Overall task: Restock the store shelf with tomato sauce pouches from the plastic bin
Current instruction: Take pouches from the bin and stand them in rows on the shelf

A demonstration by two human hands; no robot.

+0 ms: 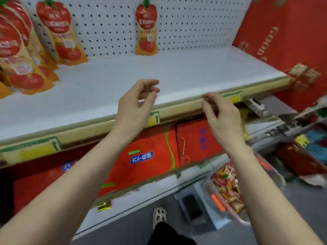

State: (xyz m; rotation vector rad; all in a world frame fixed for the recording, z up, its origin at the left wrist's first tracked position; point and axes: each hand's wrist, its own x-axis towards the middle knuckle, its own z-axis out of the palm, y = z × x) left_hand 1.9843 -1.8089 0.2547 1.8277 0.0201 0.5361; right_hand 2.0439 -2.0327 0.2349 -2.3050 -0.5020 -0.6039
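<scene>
Tomato sauce pouches stand on the white shelf: one alone against the pegboard at the back centre, another to its left, and a cluster at the far left. My left hand hovers over the shelf's front edge with loosely curled fingers and holds nothing. To its right, level with the shelf edge, my right hand is likewise empty, its fingers relaxed. The clear plastic bin sits on the floor at the lower right with several pouches inside, partly hidden by my right forearm.
Red cartons fill the shelf below. A tall red box stands at the shelf's right end. Price labels line the shelf edge. My shoe is on the grey floor beside the bin. Coloured goods lie at the far right.
</scene>
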